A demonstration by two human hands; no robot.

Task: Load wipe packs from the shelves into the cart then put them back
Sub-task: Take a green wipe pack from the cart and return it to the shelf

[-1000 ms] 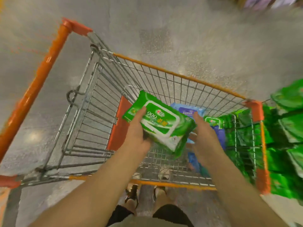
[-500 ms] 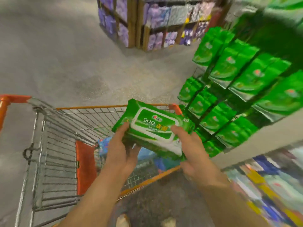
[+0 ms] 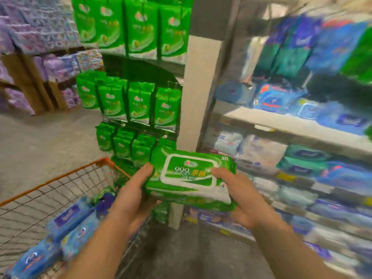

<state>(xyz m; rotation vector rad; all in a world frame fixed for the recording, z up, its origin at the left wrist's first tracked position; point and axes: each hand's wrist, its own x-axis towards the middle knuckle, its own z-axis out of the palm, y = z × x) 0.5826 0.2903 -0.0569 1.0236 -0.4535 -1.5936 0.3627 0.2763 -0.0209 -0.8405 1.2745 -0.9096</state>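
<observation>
The green wipe pack [image 3: 192, 179] is held up in the air, in front of the white post [image 3: 198, 93] at the end of the shelves [image 3: 281, 125]. The left hand [image 3: 133, 196] grips its left end and the right hand [image 3: 244, 198] grips its right end, thumbs on top. Down by the left arm, blue packs [image 3: 66, 228] lie along the near side of the cart [image 3: 60, 174], and more green packs [image 3: 128, 101] hang in rows behind it.
</observation>
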